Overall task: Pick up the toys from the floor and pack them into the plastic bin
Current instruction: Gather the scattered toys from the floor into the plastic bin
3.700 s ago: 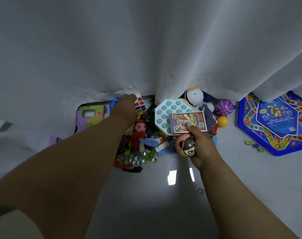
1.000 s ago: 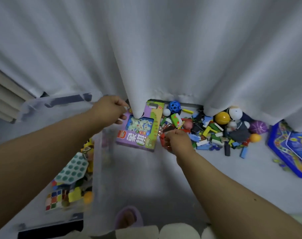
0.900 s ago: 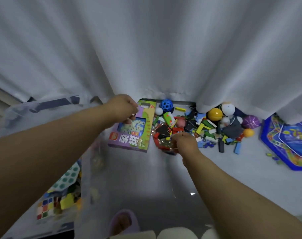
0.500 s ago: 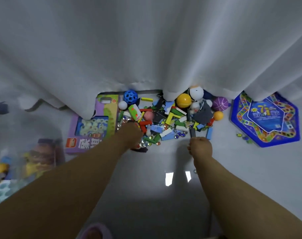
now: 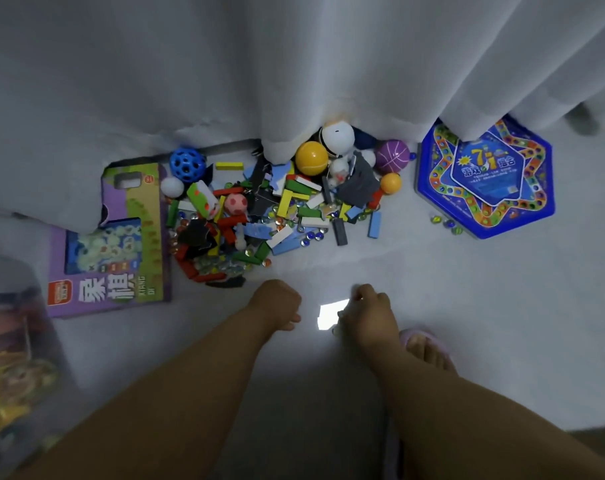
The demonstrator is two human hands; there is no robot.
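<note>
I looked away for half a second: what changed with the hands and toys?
Both hands pulled back from the toy pile toward the person: the left hand and the right hand are now closed fists over bare floor; whether they hold anything is hidden. The purple game box, blue holey ball and blue hexagonal board stayed put.

Both hands hang low over the pale floor (image 5: 467,289), the left hand (image 5: 277,306) curled into a loose fist, the right hand (image 5: 370,313) curled too, whether around anything cannot be told; beyond them a heap of blocks and marbles (image 5: 259,220) lies against the white curtain (image 5: 294,64). A purple box (image 5: 114,237) lies left of the heap; a blue hexagonal game board (image 5: 484,181) lies right; a yellow ball (image 5: 311,157) sits at the curtain's hem.
</note>
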